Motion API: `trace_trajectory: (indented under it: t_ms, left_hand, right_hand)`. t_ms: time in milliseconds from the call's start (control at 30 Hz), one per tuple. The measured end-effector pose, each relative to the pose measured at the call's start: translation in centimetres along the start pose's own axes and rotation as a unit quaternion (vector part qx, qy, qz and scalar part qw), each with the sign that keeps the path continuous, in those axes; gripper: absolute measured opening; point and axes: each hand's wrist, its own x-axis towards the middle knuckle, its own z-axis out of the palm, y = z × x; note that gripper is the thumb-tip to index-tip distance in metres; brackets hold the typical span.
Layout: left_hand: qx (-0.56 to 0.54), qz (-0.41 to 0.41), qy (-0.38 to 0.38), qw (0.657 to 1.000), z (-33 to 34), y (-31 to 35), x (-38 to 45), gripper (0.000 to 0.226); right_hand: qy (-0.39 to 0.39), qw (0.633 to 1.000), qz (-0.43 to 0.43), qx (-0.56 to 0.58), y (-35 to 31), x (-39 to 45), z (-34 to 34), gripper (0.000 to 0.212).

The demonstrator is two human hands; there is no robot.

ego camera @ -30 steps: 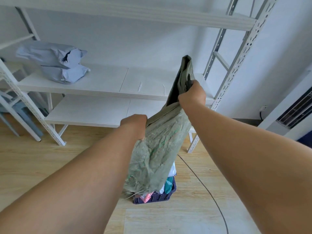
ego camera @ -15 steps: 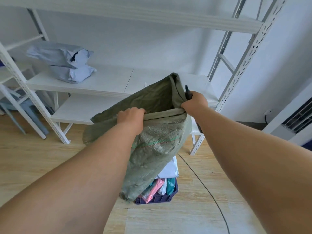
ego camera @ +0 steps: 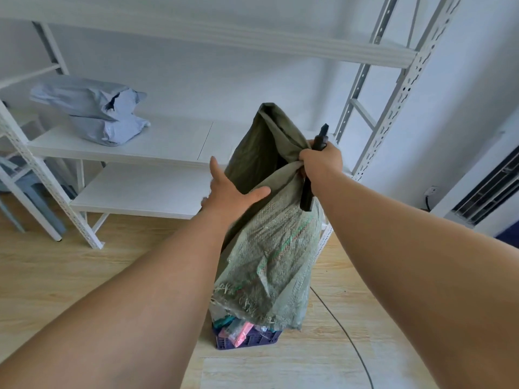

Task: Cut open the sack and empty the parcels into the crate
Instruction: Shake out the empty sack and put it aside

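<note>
Because the frayed cut end must hang over the crate [ego camera: 247, 340], I clamp my right hand [ego camera: 321, 161] on the sack [ego camera: 269, 242] and a black cutter [ego camera: 314, 169], raised high; my left hand [ego camera: 229, 192] spreads flat against it, steadying. Parcels [ego camera: 238, 328] fill the crate.

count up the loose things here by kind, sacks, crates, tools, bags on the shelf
Green woven sack: 1
Purple crate: 1
Black cutter in the right hand: 1
Pale blue bags on the shelf: 2
Total: 5
</note>
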Motion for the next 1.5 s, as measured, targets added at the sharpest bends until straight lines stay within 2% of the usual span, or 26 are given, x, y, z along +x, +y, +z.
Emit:
trace_trajectory:
  t_ms: [33, 133, 167, 233, 300, 367, 500, 600, 700, 800, 867, 933, 1033, 1100, 1200, 1300, 1400, 1500]
  left_hand:
    - [0.0, -0.013, -0.022, 1.0, 0.1, 0.3, 0.1, 0.136]
    - [0.181, 0.02, -0.01, 0.983, 0.3, 1.0, -0.1, 0.119]
    - [0.183, 0.03, -0.025, 0.982, 0.3, 1.1, -0.2, 0.116]
    - [0.085, 0.027, -0.099, 0.991, 0.1, 1.0, -0.2, 0.124]
    - [-0.054, -0.008, -0.118, 0.991, 0.0, 0.9, -0.3, 0.127]
    - [-0.089, -0.026, -0.077, 0.993, 0.3, 1.0, 0.0, 0.107]
    - [0.032, -0.001, -0.081, 0.996, 1.2, 0.2, 0.7, 0.056]
    - [0.052, 0.025, -0.022, 0.998, 1.7, 0.0, 1.3, 0.029]
    - [0.057, 0.042, 0.015, 0.997, 1.6, 0.8, 1.6, 0.029]
    - [-0.07, 0.051, 0.011, 0.996, 1.6, 1.8, 1.9, 0.027]
    - [-0.108, 0.068, -0.049, 0.991, 1.9, 2.4, 1.5, 0.038]
    - [-0.113, 0.074, -0.139, 0.981, 2.0, 2.3, 1.1, 0.062]
    - [-0.026, 0.114, -0.217, 0.969, 2.4, 1.7, 0.6, 0.081]
    - [0.033, 0.13, -0.195, 0.972, 3.4, 1.3, 0.0, 0.088]
    - [0.062, 0.147, -0.046, 0.986, 4.1, 1.4, -1.0, 0.067]
    - [0.091, 0.154, 0.038, 0.983, 3.4, 1.7, -0.9, 0.068]
    - [0.082, 0.175, 0.062, 0.979, 2.9, 2.2, -0.5, 0.047]
    - [0.024, 0.196, 0.031, 0.98, 2.4, 2.6, -1.1, 0.044]
  right_hand:
    - [-0.014, 1.0, 0.012, 0.011, -0.1, 0.0, 0.0, 0.023]
    - [-0.051, 0.998, 0.033, 0.016, -0.1, -0.1, -0.1, 0.021]
    - [-0.058, 0.998, 0.033, 0.019, 0.0, -0.1, -0.2, 0.021]
    - [-0.076, 0.996, 0.036, 0.032, 0.2, -0.1, -0.4, 0.021]
    - [-0.088, 0.995, 0.037, 0.037, 0.4, -0.2, -0.6, 0.021]
    - [-0.085, 0.995, 0.033, 0.032, 0.7, -0.1, -0.6, 0.022]
    - [-0.093, 0.995, 0.027, 0.03, 1.4, -0.2, -0.1, 0.023]
    - [-0.125, 0.992, 0.023, 0.021, 2.0, -0.6, 0.5, 0.021]
    - [-0.153, 0.987, 0.023, -0.03, 2.8, -0.7, 1.0, 0.019]
    - [-0.15, 0.98, 0.039, -0.122, 3.5, -0.9, 1.7, 0.021]
    - [-0.128, 0.983, 0.063, -0.114, 3.9, -0.9, 2.3, 0.024]
    - [-0.104, 0.986, 0.09, -0.09, 3.8, -0.9, 2.4, 0.024]
    - [-0.09, 0.987, 0.109, -0.082, 3.0, -0.7, 2.0, 0.02]
    - [-0.094, 0.985, 0.114, -0.087, 2.4, -0.6, 1.9, 0.019]
    - [-0.114, 0.985, 0.105, -0.071, 2.1, -0.8, 2.4, 0.022]
    - [-0.139, 0.979, 0.084, -0.122, 1.8, -1.4, 2.9, 0.047]
    - [-0.133, 0.978, 0.102, -0.122, 1.3, -2.0, 3.4, 0.057]
    - [-0.096, 0.984, 0.105, -0.109, 0.9, -1.8, 3.2, 0.043]
